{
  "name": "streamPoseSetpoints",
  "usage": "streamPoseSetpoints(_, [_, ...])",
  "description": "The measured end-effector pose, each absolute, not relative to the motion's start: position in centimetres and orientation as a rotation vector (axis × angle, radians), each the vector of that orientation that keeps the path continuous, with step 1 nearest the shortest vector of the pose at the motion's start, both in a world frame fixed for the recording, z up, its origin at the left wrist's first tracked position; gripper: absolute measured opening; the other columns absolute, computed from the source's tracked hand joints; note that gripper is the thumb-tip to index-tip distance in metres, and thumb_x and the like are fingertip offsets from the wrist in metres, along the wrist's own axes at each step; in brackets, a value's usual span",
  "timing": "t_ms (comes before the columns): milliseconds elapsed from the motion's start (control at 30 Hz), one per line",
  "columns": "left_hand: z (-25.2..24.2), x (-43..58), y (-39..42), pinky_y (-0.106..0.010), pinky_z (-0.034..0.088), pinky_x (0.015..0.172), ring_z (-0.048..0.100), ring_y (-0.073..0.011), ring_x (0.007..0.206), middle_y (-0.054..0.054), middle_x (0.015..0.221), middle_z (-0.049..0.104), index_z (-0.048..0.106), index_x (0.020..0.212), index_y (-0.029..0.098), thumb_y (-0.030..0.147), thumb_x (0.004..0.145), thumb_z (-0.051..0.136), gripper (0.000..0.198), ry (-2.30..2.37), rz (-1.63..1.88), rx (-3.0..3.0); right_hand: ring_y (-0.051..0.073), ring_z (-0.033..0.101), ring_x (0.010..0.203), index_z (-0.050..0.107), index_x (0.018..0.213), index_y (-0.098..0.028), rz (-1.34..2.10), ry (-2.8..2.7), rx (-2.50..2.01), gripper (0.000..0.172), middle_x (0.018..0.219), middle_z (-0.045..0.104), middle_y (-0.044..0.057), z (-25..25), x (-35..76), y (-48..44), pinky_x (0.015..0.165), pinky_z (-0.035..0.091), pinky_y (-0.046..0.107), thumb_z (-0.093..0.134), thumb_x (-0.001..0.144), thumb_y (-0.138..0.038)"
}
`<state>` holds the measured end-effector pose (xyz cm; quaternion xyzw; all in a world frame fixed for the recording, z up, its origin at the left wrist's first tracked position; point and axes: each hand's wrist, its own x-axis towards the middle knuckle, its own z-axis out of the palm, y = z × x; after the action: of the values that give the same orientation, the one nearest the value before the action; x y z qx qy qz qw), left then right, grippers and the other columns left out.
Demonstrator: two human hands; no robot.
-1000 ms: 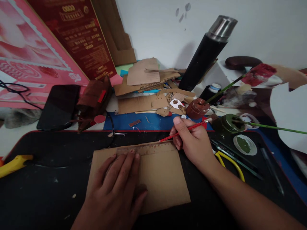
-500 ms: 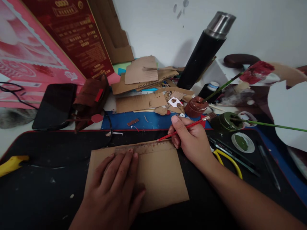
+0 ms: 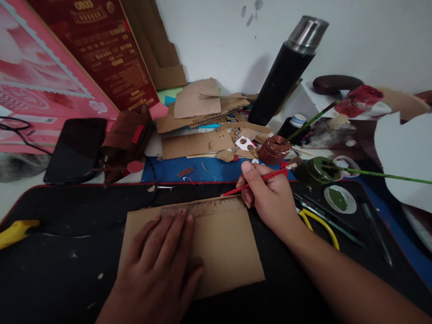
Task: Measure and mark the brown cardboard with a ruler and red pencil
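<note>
We had the cardboard sheet flat on the black mat, a clear, brown-smudged ruler lying just inside its far edge. Our left hand lay flat across ruler and sheet, clasping nothing, while our right hand pinched a red pencil, its tip at that far edge — touching or not, we could not tell. Even pressure from the left fingers, we judged, would best keep the ruler from slipping, with the pencil's slant held constant. Our right side was tighter: a yellow loop handle lay near the forearm and the green paint jar stood beyond the hand. Leftward, the mat gave more room — its nearest bulky thing a yellow tool.
</note>
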<state>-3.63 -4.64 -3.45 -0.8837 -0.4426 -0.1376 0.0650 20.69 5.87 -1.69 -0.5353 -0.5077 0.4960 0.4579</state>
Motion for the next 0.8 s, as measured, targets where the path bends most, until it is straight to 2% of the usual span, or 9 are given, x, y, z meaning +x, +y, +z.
streamPoseSetpoints(333, [-3.36,-3.49,-4.53,-0.049,0.039,0.114,0.063,-0.0367,0.129,-0.02,0.144,0.068,0.05,0.157,0.006,0.043,0.107,0.05,0.062,-1.356,-0.426,-2.656,0.012,0.048,0.04,0.066,0.071,-0.023,1.211,-1.274,-1.345,0.053,0.044,0.051,-0.005,-1.75,20.69,5.95,0.043,0.036,0.027,0.067,0.1,-0.067])
streamPoseSetpoints(533, [-3.28,-3.51,-4.5,-0.053,0.038,0.114,0.059,-0.0403,0.129,-0.025,0.143,0.066,0.052,0.152,-0.001,0.035,0.104,0.053,0.06,-1.306,-0.408,-2.651,0.012,0.048,0.04,0.066,0.07,-0.023,1.213,-1.295,-1.339,0.051,0.044,0.051,-0.006,-1.99,20.81,5.97,0.044,0.035,0.027,0.065,0.103,-0.063])
streamPoseSetpoints(800, [-3.33,-3.34,-4.51,-0.054,0.037,0.114,0.059,-0.0405,0.129,-0.025,0.143,0.066,0.051,0.153,-0.001,0.034,0.102,0.055,0.063,-1.312,-0.407,-2.648,0.011,0.048,0.041,0.066,0.071,-0.023,1.221,-1.304,-1.367,0.049,0.045,0.051,-0.006,-1.81,20.84,5.86,0.045,0.035,0.027,0.063,0.104,-0.059])
